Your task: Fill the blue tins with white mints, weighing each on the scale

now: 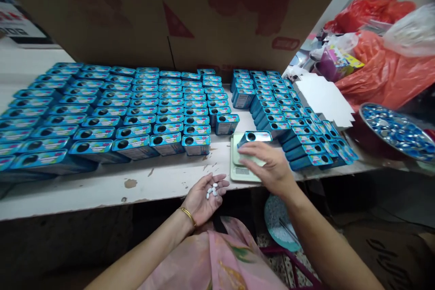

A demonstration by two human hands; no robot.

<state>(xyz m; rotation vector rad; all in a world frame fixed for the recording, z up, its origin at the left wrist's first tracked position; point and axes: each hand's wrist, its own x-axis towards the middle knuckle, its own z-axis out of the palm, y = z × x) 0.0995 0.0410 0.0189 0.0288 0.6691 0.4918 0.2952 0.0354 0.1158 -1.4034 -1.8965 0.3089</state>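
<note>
Palm up at the table's front edge, my left hand point(205, 199) cradles several small white tablets point(214, 186) with its fingers loosely curled. A pale green kitchen scale point(234, 173) sits to its right, and a blue tin point(258, 136) with a round hole in its top stands on the scale. My right hand point(267, 165) is over the scale, thumb and fingers apart, its fingertips close in front of that tin. Whether they touch it I cannot tell. The hand partly covers the tin's body and the scale's display.
Rows of similar blue tins point(136, 120) fill the left, with another group point(272, 111) on the right. Behind stands a large cardboard box point(142, 13). A bowl point(369, 138) of shiny blue and silver pieces is far right. Below the table edge sits a turquoise basin point(272, 222) of white tablets.
</note>
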